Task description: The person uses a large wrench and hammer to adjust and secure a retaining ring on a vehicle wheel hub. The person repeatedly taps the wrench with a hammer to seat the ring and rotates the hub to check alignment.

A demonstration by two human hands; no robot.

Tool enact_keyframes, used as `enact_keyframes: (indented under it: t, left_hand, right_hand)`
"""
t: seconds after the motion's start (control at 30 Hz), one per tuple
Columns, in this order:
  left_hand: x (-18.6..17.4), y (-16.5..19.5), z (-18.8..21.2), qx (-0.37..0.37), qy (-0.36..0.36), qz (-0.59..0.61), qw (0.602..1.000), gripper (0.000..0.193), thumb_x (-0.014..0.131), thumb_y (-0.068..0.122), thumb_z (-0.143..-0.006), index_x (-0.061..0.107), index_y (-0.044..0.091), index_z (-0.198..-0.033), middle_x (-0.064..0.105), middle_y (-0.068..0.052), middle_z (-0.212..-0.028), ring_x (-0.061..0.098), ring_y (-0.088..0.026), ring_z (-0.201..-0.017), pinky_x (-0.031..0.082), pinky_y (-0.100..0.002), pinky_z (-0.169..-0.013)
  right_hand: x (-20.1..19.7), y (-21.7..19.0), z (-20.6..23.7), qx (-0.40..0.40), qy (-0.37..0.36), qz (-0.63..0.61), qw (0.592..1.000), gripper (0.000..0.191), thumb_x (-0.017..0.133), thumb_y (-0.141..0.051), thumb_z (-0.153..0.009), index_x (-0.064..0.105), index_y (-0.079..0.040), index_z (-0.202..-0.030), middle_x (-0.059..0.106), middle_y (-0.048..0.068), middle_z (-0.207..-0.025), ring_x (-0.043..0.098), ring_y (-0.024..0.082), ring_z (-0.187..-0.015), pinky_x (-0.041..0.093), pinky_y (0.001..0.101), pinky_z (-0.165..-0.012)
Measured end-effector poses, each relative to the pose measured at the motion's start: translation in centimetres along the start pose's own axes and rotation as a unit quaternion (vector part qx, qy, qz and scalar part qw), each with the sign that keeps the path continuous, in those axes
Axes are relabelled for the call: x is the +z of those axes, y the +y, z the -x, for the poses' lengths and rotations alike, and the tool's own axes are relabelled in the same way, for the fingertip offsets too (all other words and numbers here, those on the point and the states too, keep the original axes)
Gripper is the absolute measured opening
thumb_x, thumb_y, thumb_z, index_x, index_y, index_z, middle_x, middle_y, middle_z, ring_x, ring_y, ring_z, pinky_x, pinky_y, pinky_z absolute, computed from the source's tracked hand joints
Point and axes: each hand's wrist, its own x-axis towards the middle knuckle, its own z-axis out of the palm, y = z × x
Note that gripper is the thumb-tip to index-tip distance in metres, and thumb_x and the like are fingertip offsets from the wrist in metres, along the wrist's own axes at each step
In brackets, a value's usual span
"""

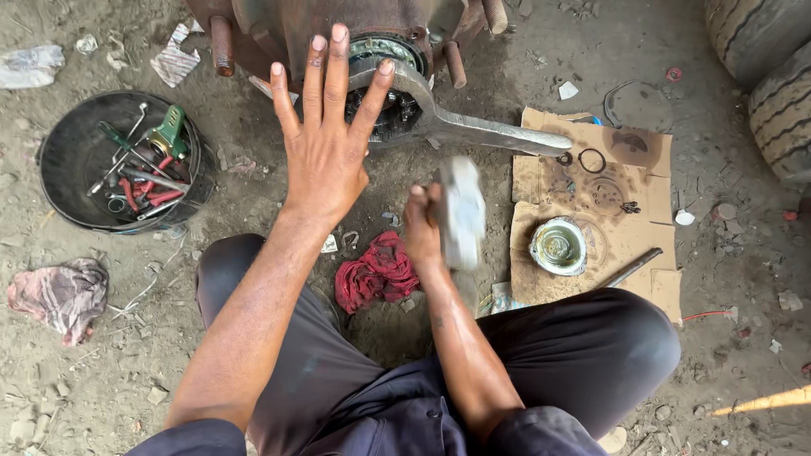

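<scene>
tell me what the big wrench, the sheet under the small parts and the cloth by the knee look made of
Big wrench: looks like steel, dull grey, worn. Sheet: corrugated cardboard, brown with oily ring stains and torn edges. Cloth: soft woven fabric, red, crumpled into folds.

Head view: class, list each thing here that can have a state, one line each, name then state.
Left hand: open, fingers spread, fingertips on the spanner's ring.
Right hand: shut on hammer.
Hammer: raised, motion-blurred.
Big spanner: ring set around the hub, handle lying out to the side.
Wheel hub: bearing exposed.
Bucket: upright, holding tools.
Red rag: crumpled on the ground.
Metal cap: hollow side up on cardboard.
</scene>
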Motion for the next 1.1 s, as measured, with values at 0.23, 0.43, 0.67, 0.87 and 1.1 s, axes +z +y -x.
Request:
enact_keyframes:
  t: [0.23,0.43,0.67,0.87,1.1]
  left_hand:
    - [1.2,-0.1,0.0,-0.010,0.003,-0.050,0.999,0.112,0.069,-0.018,-0.090,0.012,0.035,-0.171,-0.003,-0.015,-0.173,0.008,-0.034,-0.162,0.005,-0.071,-0.132]
    - [0.4,0.5,-0.1,-0.020,-0.028,-0.074,0.997,0.114,0.067,-0.021,-0.087,0.015,0.034,-0.172,-0.004,-0.017,-0.174,0.007,-0.035,-0.164,0.006,-0.068,-0.130]
    - [1.4,0.7,0.3,-0.014,0.009,-0.024,1.000,0.108,0.087,0.017,-0.093,0.013,0.036,-0.171,-0.006,-0.015,-0.172,0.003,-0.035,-0.163,0.004,-0.069,-0.133]
    - [1.7,0.6,0.1,-0.023,0.013,-0.033,0.999,0.110,0.090,0.021,-0.092,0.015,0.037,-0.170,-0.006,-0.014,-0.172,0.003,-0.034,-0.163,0.003,-0.070,-0.131]
    - [0.8,0.9,0.0,-0.016,0.003,-0.036,0.999,0.112,0.093,0.021,-0.089,0.018,0.037,-0.171,-0.002,-0.015,-0.172,0.006,-0.035,-0.166,0.002,-0.071,-0.129]
  right_hand:
    - [-0.8,-6.7,-1.6,-0.008,-0.020,0.263,0.965,0.012,0.061,-0.016,-0.103,0.063,-0.009,-0.094,0.057,0.002,-0.065,0.054,0.013,-0.060,0.047,0.0370,-0.055]
    - [1.2,0.3,-3.4,0.078,0.014,0.035,0.996,0.017,0.069,-0.009,-0.096,0.055,-0.007,-0.087,0.053,0.004,-0.072,0.049,0.013,-0.060,0.044,0.0345,-0.050]
    - [-1.9,-0.8,-0.5,-0.016,-0.003,-0.120,0.993,0.024,0.059,-0.010,-0.103,0.046,-0.011,-0.083,0.054,0.000,-0.067,0.050,0.010,-0.052,0.041,0.0283,-0.043]
    - [0.6,-0.1,-2.5,-0.024,0.018,0.023,0.999,0.008,0.057,-0.007,-0.094,0.054,-0.009,-0.087,0.059,0.001,-0.073,0.054,0.011,-0.055,0.050,0.0289,-0.048]
    - [0.8,1.0,-0.3,0.028,-0.013,0.051,0.998,0.018,0.056,-0.015,-0.107,0.056,-0.003,-0.094,0.052,0.003,-0.079,0.051,0.015,-0.072,0.045,0.0327,-0.061]
